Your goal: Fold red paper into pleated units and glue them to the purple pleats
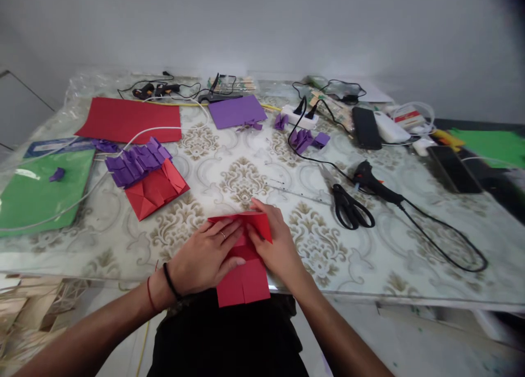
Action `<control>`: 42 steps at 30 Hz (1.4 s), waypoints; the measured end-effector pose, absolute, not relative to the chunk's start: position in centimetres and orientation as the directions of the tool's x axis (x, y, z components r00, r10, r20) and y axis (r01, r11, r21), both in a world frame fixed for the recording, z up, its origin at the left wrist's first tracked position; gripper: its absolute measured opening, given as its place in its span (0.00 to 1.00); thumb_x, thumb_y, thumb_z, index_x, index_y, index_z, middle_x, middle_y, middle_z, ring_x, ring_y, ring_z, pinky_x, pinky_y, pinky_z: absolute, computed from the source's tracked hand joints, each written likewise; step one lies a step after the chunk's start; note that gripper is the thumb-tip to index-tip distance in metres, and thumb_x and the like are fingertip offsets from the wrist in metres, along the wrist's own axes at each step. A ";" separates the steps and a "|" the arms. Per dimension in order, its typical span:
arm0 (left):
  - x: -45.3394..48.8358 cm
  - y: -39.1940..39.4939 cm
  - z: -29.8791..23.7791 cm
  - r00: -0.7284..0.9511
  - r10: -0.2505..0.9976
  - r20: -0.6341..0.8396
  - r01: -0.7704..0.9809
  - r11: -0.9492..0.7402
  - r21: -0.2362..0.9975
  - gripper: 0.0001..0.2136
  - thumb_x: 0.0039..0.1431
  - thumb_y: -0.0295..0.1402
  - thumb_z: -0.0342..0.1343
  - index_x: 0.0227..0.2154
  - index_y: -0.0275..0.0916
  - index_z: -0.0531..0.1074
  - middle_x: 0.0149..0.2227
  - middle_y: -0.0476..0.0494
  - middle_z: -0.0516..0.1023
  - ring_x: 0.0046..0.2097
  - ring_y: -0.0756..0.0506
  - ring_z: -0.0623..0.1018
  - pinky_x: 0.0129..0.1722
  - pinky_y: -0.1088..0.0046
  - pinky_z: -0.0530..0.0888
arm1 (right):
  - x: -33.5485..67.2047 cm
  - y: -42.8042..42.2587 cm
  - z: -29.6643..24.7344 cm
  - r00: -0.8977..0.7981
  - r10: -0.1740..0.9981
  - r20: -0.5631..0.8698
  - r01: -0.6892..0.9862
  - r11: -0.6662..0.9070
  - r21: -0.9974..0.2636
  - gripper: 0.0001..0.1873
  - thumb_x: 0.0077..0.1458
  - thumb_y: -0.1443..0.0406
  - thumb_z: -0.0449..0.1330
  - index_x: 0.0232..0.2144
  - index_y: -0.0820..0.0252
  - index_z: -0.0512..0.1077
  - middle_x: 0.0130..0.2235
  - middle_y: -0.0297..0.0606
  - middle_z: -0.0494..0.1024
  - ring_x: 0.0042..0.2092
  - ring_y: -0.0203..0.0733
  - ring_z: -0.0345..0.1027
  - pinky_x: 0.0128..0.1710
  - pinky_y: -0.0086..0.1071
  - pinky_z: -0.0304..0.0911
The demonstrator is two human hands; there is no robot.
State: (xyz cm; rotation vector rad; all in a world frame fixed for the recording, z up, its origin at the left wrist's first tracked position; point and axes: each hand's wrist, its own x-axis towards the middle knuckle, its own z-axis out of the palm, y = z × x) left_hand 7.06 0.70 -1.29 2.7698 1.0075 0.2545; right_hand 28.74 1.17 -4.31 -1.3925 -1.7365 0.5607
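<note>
A red folded sheet of paper (243, 283) lies in front of me, its lower part with a short slit or crease reaching over the table's front edge. Its far end is raised in a fold. My left hand (211, 251), with a ring and a black wrist band, rests fingers flat across that fold, the thumb held apart. My right hand (275, 244) grips the fold's right side, thumb inside and fingers behind. The fingertips partly hide the fold. To the left sits a red folded paper piece (158, 190) touching a row of purple folded paper pieces (137, 162).
On the right lie black-handled scissors (348, 207), a clear ruler (301, 195) and a glue gun (375, 183) with its looping cord. Red sheets (131, 120), a purple sheet (235, 112), a power strip (301, 117) and phones (366, 128) stand farther back. A green pack (45, 191) is at left.
</note>
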 end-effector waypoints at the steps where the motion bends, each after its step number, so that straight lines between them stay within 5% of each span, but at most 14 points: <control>1: 6.9 0.6 -1.3 0.763 0.639 0.099 0.608 -0.761 0.226 0.28 0.78 0.48 0.45 0.67 0.30 0.67 0.68 0.31 0.73 0.70 0.33 0.70 0.67 0.49 0.69 | 28.7 1.2 -4.3 -0.051 0.944 0.326 0.585 0.293 -0.756 0.28 0.62 0.71 0.58 0.63 0.53 0.68 0.53 0.45 0.78 0.57 0.53 0.71 0.60 0.54 0.69; 7: 5.8 0.0 -1.4 0.779 0.607 0.157 0.575 -0.791 0.209 0.26 0.78 0.44 0.47 0.67 0.30 0.66 0.69 0.32 0.71 0.72 0.35 0.69 0.68 0.53 0.68 | 28.5 1.4 -4.5 -0.055 0.936 0.347 0.602 0.308 -0.737 0.24 0.64 0.70 0.57 0.61 0.55 0.69 0.54 0.47 0.77 0.58 0.53 0.71 0.60 0.54 0.69; 12: 5.8 -0.2 -1.2 0.768 0.619 0.167 0.577 -0.781 0.241 0.26 0.76 0.46 0.50 0.67 0.32 0.67 0.69 0.32 0.71 0.71 0.34 0.70 0.68 0.52 0.69 | 29.6 -0.8 -1.4 0.005 0.937 0.350 0.693 0.249 -0.677 0.25 0.61 0.63 0.66 0.59 0.57 0.68 0.55 0.50 0.74 0.57 0.57 0.71 0.55 0.55 0.73; 15: 6.2 -0.4 -1.3 0.762 0.627 0.160 0.583 -0.772 0.253 0.27 0.76 0.45 0.50 0.69 0.32 0.65 0.71 0.32 0.68 0.72 0.34 0.68 0.69 0.52 0.68 | 29.5 -3.6 1.2 0.039 0.851 0.523 0.715 0.342 -0.610 0.10 0.64 0.71 0.62 0.47 0.55 0.71 0.44 0.42 0.75 0.48 0.48 0.74 0.50 0.45 0.74; 17: 6.7 -0.5 -1.6 0.757 0.636 0.149 0.593 -0.765 0.253 0.29 0.76 0.45 0.50 0.70 0.30 0.63 0.72 0.30 0.65 0.74 0.33 0.65 0.70 0.51 0.67 | 28.6 -5.0 2.0 -0.147 0.849 0.507 0.592 0.487 -0.643 0.13 0.65 0.75 0.59 0.48 0.55 0.71 0.40 0.38 0.77 0.42 0.43 0.74 0.44 0.37 0.75; 19: 7.3 -0.5 -1.9 0.750 0.647 0.137 0.603 -0.755 0.258 0.30 0.75 0.44 0.51 0.70 0.27 0.61 0.73 0.27 0.62 0.75 0.32 0.62 0.71 0.49 0.65 | 27.5 -5.2 1.5 -0.278 0.868 0.412 0.565 0.495 -0.660 0.18 0.66 0.76 0.54 0.54 0.57 0.71 0.45 0.43 0.80 0.47 0.45 0.77 0.48 0.39 0.77; 23: 7.7 -0.2 -2.0 0.728 0.667 0.158 0.584 -0.724 0.368 0.29 0.74 0.37 0.51 0.72 0.29 0.56 0.74 0.26 0.61 0.77 0.36 0.58 0.72 0.51 0.65 | 26.4 -3.1 -1.4 -0.259 0.919 0.298 0.683 0.392 -0.616 0.27 0.65 0.77 0.49 0.63 0.63 0.67 0.55 0.53 0.77 0.56 0.54 0.76 0.54 0.49 0.78; 26: 6.8 0.5 -1.0 0.675 0.688 0.268 0.543 -0.709 0.450 0.24 0.75 0.30 0.48 0.71 0.37 0.59 0.68 0.32 0.71 0.71 0.40 0.70 0.66 0.57 0.74 | 26.7 -1.9 -2.9 -0.248 0.927 0.282 0.700 0.373 -0.609 0.30 0.61 0.79 0.49 0.64 0.64 0.68 0.56 0.54 0.76 0.57 0.56 0.74 0.57 0.54 0.77; 29: 6.0 2.0 1.1 0.581 0.677 0.451 0.603 -0.731 0.321 0.19 0.72 0.26 0.52 0.62 0.41 0.70 0.54 0.36 0.79 0.56 0.39 0.80 0.57 0.55 0.78 | 26.9 -1.8 -3.3 -0.260 0.924 0.279 0.721 0.379 -0.580 0.30 0.61 0.79 0.50 0.63 0.65 0.71 0.55 0.55 0.75 0.57 0.57 0.73 0.57 0.55 0.76; 31: 5.9 3.6 2.8 0.545 0.663 0.513 0.706 -0.693 0.147 0.19 0.70 0.28 0.56 0.62 0.43 0.72 0.56 0.32 0.76 0.55 0.33 0.78 0.55 0.46 0.77 | 26.8 -2.0 -3.1 -0.258 0.928 0.269 0.737 0.369 -0.567 0.27 0.64 0.77 0.50 0.62 0.66 0.72 0.54 0.56 0.75 0.55 0.56 0.74 0.55 0.53 0.78; 33: 6.2 5.3 4.2 0.569 0.649 0.504 0.731 -0.680 0.050 0.21 0.68 0.29 0.60 0.62 0.42 0.72 0.65 0.27 0.68 0.63 0.28 0.72 0.57 0.42 0.74 | 26.5 -2.1 -2.8 -0.257 0.928 0.269 0.759 0.366 -0.538 0.23 0.67 0.75 0.50 0.61 0.69 0.73 0.52 0.56 0.75 0.52 0.55 0.74 0.53 0.51 0.79; 37: 7.1 7.9 5.6 0.770 0.525 0.362 0.598 -0.792 -0.126 0.15 0.67 0.28 0.61 0.56 0.44 0.76 0.71 0.35 0.66 0.69 0.28 0.66 0.62 0.43 0.71 | 26.1 -2.2 -2.6 -0.296 0.907 0.300 0.823 0.402 -0.401 0.20 0.69 0.72 0.53 0.58 0.77 0.74 0.52 0.60 0.75 0.49 0.57 0.72 0.52 0.53 0.78; 42: 8.2 8.8 5.3 0.842 0.484 0.237 0.525 -0.837 -0.155 0.06 0.66 0.28 0.61 0.43 0.41 0.80 0.72 0.37 0.66 0.71 0.28 0.66 0.63 0.45 0.70 | 26.2 -2.3 -3.0 -0.372 0.876 0.308 0.842 0.458 -0.285 0.21 0.70 0.72 0.52 0.60 0.78 0.73 0.58 0.63 0.77 0.56 0.60 0.71 0.56 0.53 0.75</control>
